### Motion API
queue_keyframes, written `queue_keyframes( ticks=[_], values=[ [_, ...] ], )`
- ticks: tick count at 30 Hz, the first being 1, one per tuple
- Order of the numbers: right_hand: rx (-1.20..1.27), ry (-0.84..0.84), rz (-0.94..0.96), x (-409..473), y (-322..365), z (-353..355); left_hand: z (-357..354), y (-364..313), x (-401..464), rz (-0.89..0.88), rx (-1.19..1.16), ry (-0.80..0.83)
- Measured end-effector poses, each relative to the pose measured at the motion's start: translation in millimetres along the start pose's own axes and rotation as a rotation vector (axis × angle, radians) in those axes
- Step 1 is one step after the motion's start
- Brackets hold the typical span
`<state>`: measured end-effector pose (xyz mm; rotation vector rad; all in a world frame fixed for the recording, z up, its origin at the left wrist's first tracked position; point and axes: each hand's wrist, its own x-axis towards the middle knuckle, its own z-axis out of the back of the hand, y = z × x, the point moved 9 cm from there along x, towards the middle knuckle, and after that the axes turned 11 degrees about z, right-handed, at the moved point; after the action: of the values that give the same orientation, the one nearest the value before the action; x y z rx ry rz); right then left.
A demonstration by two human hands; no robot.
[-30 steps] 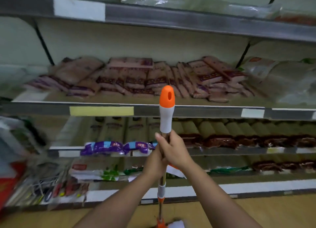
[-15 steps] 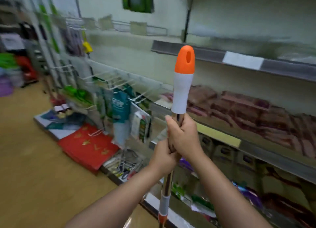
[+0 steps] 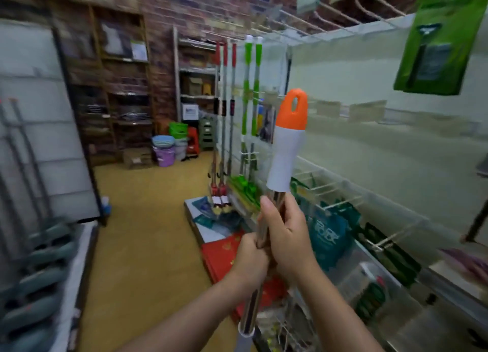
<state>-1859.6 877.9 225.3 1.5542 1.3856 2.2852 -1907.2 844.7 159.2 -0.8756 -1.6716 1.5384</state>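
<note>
My left hand: fingers curled tight round the mop pole, lower grip. My right hand: wrapped round the same shaft just above, touching the left. Pole: orange cap with hang-hole, white sleeve, shiny metal shaft. Held before me above the aisle floor. Long axis near upright, cap upward, leaning slightly right.
</note>
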Motion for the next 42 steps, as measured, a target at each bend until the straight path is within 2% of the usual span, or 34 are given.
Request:
queue_keyframes(
  ticks=[3, 7, 12, 16, 26, 32, 42],
  values=[
    [0.056, 0.075, 0.041, 36, -14, -46, 49, -24, 30, -0.058, -0.006, -0.060],
    [0.107, 0.090, 0.068, 96, -45, -90, 103, -48, 86, -0.135, -0.025, -0.127],
    [0.156, 0.123, 0.062, 173, -105, -137, 162, -53, 172, -0.112, 0.018, -0.210],
    [0.186, 0.213, 0.041, 235, -157, -180, 219, -52, 244, -0.091, 0.027, -0.319],
    [0.244, 0.332, 0.046, 376, -282, -298, 353, -57, 405, -0.104, 0.071, -0.449],
    [0.218, 0.343, 0.031, 458, -368, -379, 449, -47, 516, -0.074, 0.076, -0.434],
    [0.130, 0.235, 0.040, 625, -482, -478, 582, -74, 709, -0.046, 0.102, -0.403]
  ],
)
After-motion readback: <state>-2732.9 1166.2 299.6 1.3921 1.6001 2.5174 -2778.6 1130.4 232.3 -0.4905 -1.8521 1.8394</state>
